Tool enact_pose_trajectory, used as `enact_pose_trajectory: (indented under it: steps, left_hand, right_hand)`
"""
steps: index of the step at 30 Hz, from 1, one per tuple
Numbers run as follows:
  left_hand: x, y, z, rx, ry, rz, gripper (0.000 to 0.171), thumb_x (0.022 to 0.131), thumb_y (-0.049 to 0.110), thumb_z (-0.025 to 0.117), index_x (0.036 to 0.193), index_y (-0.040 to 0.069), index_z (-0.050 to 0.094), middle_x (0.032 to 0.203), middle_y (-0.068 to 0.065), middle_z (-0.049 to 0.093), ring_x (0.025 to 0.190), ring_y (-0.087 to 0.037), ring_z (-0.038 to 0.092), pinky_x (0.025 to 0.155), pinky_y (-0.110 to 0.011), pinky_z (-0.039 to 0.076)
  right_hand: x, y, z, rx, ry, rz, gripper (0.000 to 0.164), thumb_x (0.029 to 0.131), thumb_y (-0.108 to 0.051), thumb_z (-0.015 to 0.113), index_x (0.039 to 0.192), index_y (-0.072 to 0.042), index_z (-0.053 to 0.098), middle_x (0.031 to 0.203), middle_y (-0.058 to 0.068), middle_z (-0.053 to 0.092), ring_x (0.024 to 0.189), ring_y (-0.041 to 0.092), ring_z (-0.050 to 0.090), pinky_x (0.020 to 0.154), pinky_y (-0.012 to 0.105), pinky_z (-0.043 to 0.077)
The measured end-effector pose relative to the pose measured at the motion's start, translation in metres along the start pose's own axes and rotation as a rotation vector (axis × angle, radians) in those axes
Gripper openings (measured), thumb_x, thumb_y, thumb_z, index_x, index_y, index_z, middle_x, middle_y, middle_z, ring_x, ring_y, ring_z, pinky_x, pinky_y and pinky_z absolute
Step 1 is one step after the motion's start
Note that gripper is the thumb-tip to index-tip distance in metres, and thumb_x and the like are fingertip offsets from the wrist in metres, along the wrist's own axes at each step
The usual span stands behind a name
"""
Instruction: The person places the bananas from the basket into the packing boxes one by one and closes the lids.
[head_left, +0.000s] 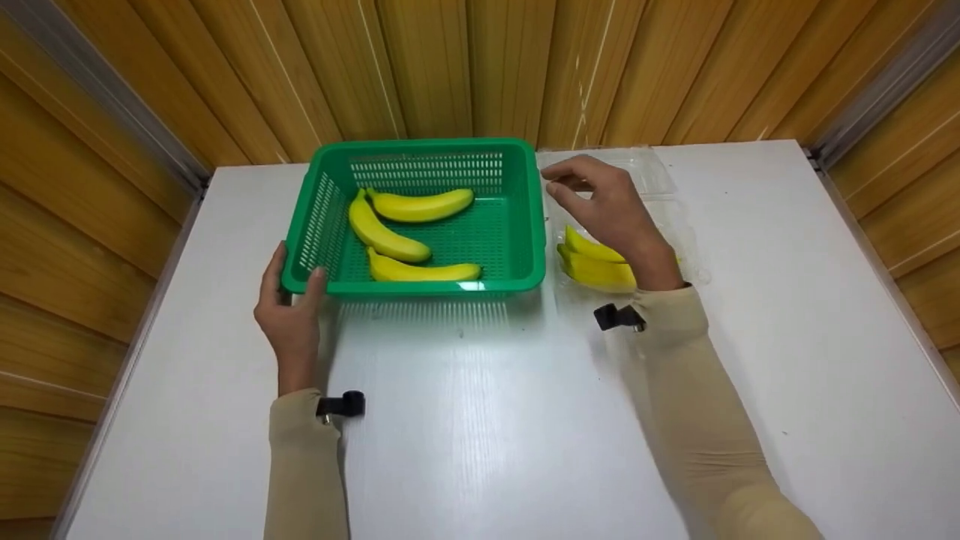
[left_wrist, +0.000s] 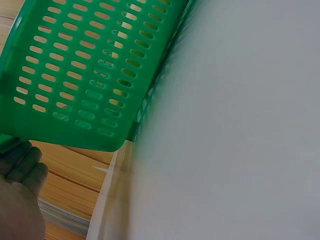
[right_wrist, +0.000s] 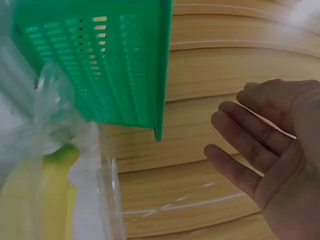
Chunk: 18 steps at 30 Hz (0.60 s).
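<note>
A green plastic basket (head_left: 416,287) with slotted walls holds three bananas: one along the back (head_left: 424,205), one slanting at the left (head_left: 382,236) and one by the front wall (head_left: 424,268). My left hand (head_left: 291,319) grips the basket's front left corner, its thumb at the front rim; in the left wrist view fingers (left_wrist: 27,167) lie under the rim. Just off the basket's right rim, my right hand (head_left: 611,210) hovers with loosely bent fingers and nothing in them. Below it, more bananas (head_left: 596,270) lie in a clear plastic container (head_left: 686,240), partly hidden by the wrist.
The container's clear lid (head_left: 645,169) lies folded back toward the wall. A white table (head_left: 465,427) carries everything, with wood-panelled walls (head_left: 480,67) behind and at both sides. Each sleeve cuff bears a small black camera mount (head_left: 343,405).
</note>
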<state>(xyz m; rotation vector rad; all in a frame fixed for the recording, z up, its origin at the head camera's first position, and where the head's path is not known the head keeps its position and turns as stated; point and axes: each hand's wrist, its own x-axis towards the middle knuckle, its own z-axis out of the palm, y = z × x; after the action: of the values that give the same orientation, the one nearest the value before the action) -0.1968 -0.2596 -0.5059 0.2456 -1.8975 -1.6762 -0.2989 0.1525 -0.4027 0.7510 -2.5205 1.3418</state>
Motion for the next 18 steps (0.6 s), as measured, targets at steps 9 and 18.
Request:
enact_pose_trajectory:
  steps: [9,18]
  left_hand:
    - [-0.002,0.011,0.001,0.001,-0.001,0.024,0.061,0.101,0.010,0.073,0.157,0.001,0.050,0.159,-0.011,0.051,0.143,-0.024,0.051,0.116,-0.034,0.044]
    - [-0.006,0.014,0.001,-0.011,-0.012,0.001,0.062,0.101,0.013,0.073,0.158,0.002,0.049,0.160,-0.010,0.050,0.142,-0.024,0.051,0.116,-0.035,0.045]
  right_hand:
    - [0.044,-0.032,0.022,0.110,0.007,-0.051,0.022,0.109,-0.013,0.063,0.126,-0.003,0.073,0.124,0.005,0.072,0.114,0.018,0.066,0.100,0.033,0.056]
    - [0.092,-0.028,0.055,0.185,-0.044,-0.072,0.022,0.108,-0.014,0.065,0.125,-0.002,0.073,0.120,0.004,0.074,0.107,0.015,0.067,0.096,0.033,0.057]
